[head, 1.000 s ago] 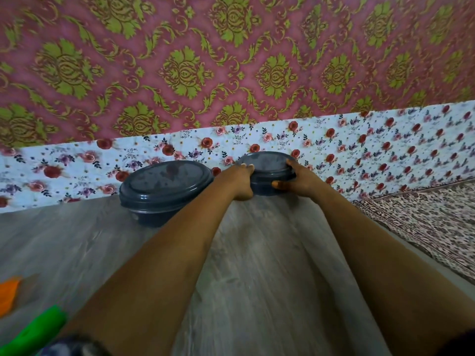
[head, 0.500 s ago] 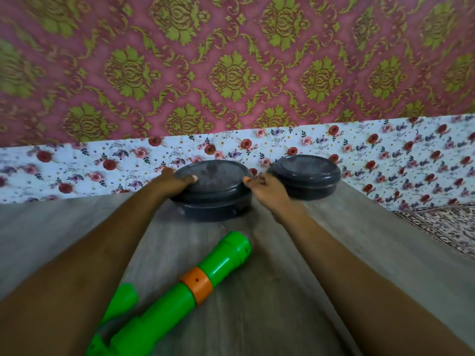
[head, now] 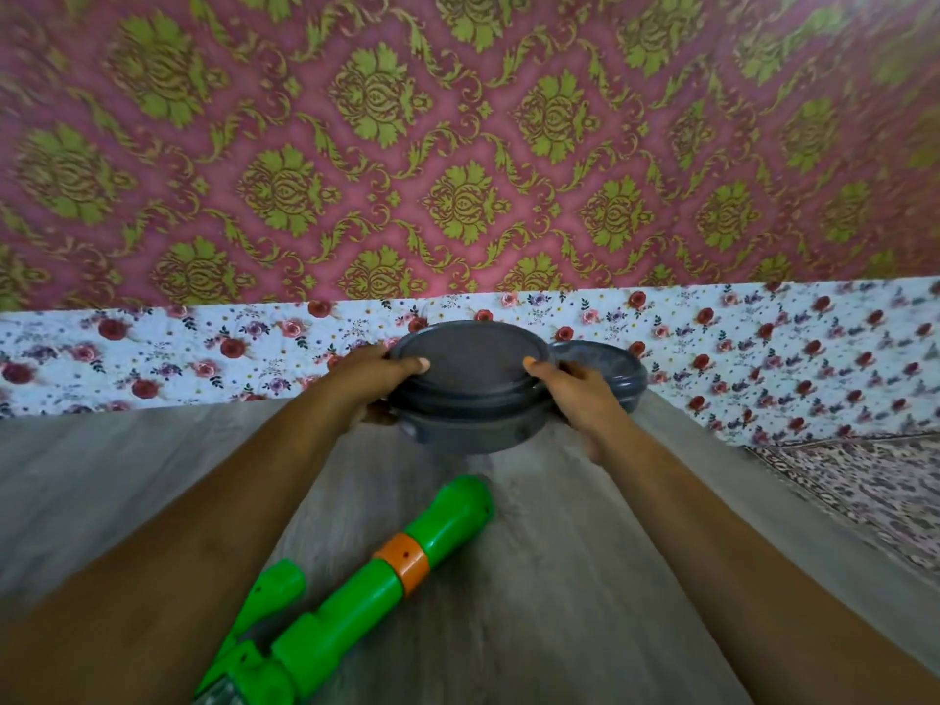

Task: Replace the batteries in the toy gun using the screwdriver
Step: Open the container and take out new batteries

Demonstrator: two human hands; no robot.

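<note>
- Clasps the dark grey lidded bowl [head: 473, 427] from both sides, out at the far edge of the wood-grain surface [head: 585, 577].
- Curls the left hand [head: 374, 381] round the bowl's left rim, with the thumb laid over the edge of the lid [head: 475, 366] and the other fingers tucked underneath (only partly seen).
- Curls the right hand [head: 577, 399] round the right rim in the same way, thumb tip on the lid's edge.
- Cannot tell whether the bowl rests on the surface or hangs just above it.
- Shows a second grey bowl [head: 610, 371] just behind and to the right, partly hidden by the right hand, close against the floral strip [head: 203, 353] at the foot of the wall.
- Leaves the green toy gun [head: 356, 618] lying untouched on the surface, nearer the person and between the two forearms. Points its barrel toward the held bowl, near it but apart, with an orange band [head: 402, 562] round the barrel.
- Has pink wallpaper [head: 458, 145] with green ornament above the strip, and a patterned rug [head: 864, 485] at the right edge.
</note>
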